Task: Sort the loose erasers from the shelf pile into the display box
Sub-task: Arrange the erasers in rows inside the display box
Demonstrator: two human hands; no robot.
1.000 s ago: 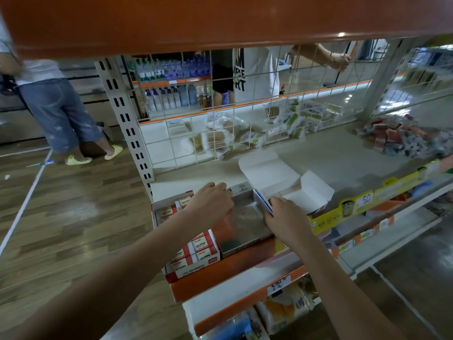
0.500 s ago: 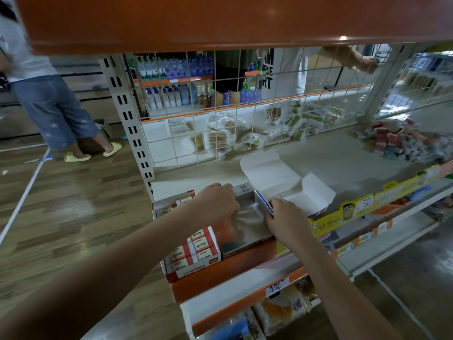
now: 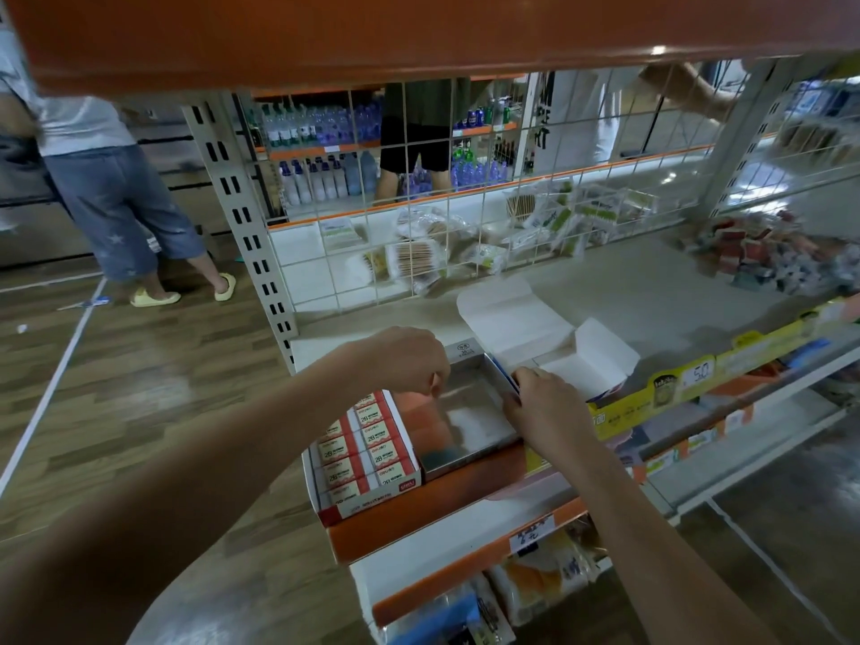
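Note:
An empty display box [image 3: 470, 414] with a shiny grey inside stands at the front of the shelf. My left hand [image 3: 405, 360] curls its fingers down over the box's left wall. My right hand [image 3: 544, 405] pinches its blue-edged right wall. Touching its left side is a second box [image 3: 367, 451] packed with rows of red-and-white 2B erasers. The loose eraser pile [image 3: 768, 258], red, white and dark, lies far to the right on the same shelf, out of reach of both hands.
A white carton [image 3: 535, 332] with open flaps sits just behind my right hand. A wire grid [image 3: 419, 253] backs the shelf, with bagged goods behind it. An orange shelf [image 3: 419, 30] hangs overhead. People stand in the aisles to the left and behind.
My left hand has slid from the box's back-left corner to its left wall, fingers now curled downward. My right hand stays on the right wall.

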